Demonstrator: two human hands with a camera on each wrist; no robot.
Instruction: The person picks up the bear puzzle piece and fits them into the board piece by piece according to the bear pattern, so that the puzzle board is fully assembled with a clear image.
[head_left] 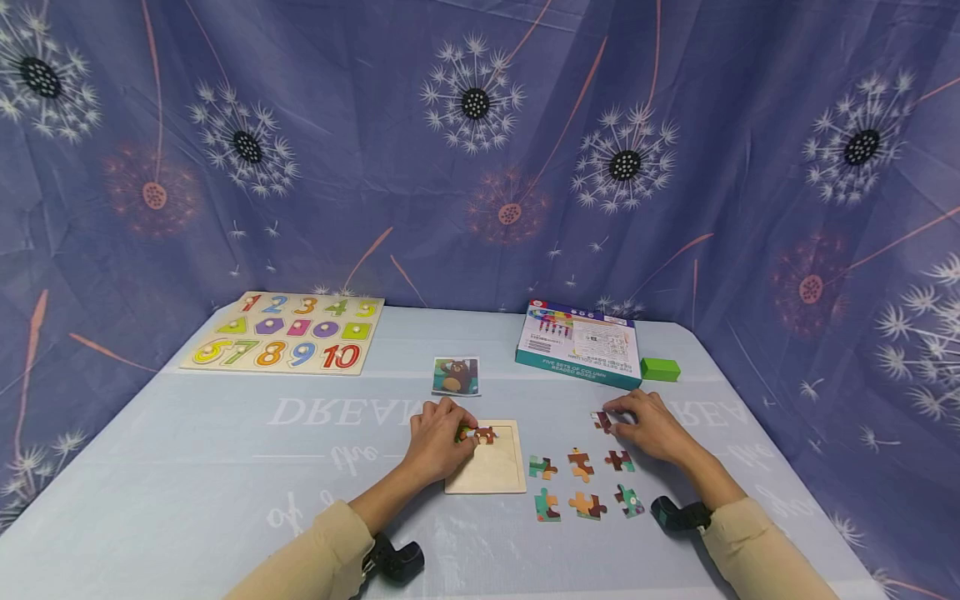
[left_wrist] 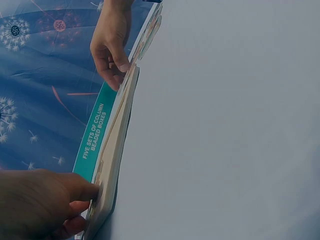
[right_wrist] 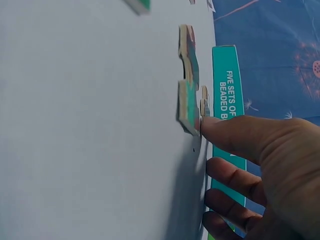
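Observation:
My left hand (head_left: pixel 438 442) is at the upper left corner of a square wooden puzzle tray (head_left: pixel 487 477), with thumb and fingers pinching a puzzle piece (head_left: pixel 461 432) that they partly hide. Beside it in the tray lies a brown puzzle piece (head_left: pixel 486 435). To the right, my right hand (head_left: pixel 651 425) pinches a brown and white puzzle piece (head_left: pixel 602 422) at the table surface. In the right wrist view the thumb (right_wrist: pixel 225 131) touches a piece's edge. Several loose pieces lie in two rows between the tray and the right hand, among them a brown piece (head_left: pixel 581 464).
A bear picture card (head_left: pixel 455 377) lies behind the tray. Farther back are a number and shape board (head_left: pixel 288 333) at left, a beaded-boxes carton (head_left: pixel 577 343) at right and a green block (head_left: pixel 660 369). A dandelion-print curtain (head_left: pixel 360 167) hangs behind the table.

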